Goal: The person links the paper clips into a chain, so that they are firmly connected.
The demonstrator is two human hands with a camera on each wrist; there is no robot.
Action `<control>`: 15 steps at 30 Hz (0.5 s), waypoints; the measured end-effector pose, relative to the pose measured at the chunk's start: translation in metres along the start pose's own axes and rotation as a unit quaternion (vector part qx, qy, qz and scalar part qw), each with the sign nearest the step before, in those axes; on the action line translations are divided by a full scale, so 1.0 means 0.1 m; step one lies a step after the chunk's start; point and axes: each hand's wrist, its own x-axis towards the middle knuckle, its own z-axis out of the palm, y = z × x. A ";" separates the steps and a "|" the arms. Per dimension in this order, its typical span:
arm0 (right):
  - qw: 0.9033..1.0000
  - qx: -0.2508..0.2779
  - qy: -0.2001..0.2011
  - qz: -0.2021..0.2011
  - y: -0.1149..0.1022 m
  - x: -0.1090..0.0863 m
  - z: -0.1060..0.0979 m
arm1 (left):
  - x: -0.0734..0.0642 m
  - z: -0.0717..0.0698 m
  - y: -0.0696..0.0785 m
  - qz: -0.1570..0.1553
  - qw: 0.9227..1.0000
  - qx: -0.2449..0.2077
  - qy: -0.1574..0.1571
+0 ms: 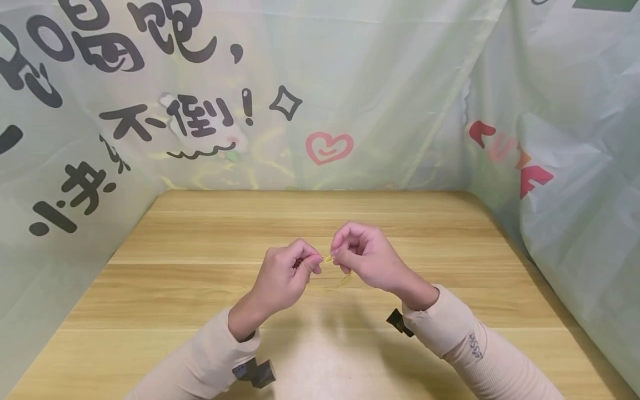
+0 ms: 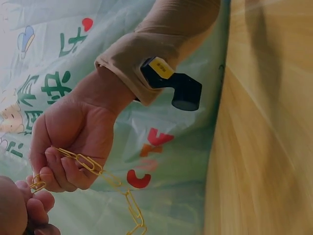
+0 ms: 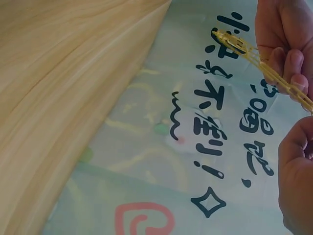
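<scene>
A chain of linked yellow paper clips [image 2: 94, 165] hangs in a loop below the hands, held above the table. My left hand [image 1: 282, 275] pinches a yellow paper clip [image 1: 328, 259] between thumb and forefinger. Facing it, fingertips close by, my right hand [image 1: 370, 258] pinches the other side of that small piece. In the left wrist view the chain passes across the fingers of the right hand [image 2: 73, 127] and drops away below. The right wrist view has the clips stretching past the left hand [image 3: 288, 34]; just where the fingertips meet the wire is partly hidden.
The wooden table [image 1: 200, 316] lies under both hands. Printed cloth sheets [image 1: 390, 83] with dark lettering and a heart stand around its back and sides. A small black camera [image 1: 255, 372] is strapped at the left cuff, another black camera [image 1: 400, 322] at the right.
</scene>
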 end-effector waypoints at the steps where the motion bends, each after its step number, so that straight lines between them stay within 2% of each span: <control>1: 1.000 -0.001 0.001 0.002 0.00 0.00 0.00 | 0.00 0.00 0.00 0.002 1.000 0.003 0.000; 9: 1.000 0.012 -0.009 0.019 -0.01 0.01 -0.02 | -0.01 -0.01 -0.01 -0.007 1.000 -0.027 -0.010; 15: 0.999 0.026 -0.020 0.026 -0.02 0.02 -0.02 | -0.01 0.01 0.00 0.002 0.999 -0.051 -0.017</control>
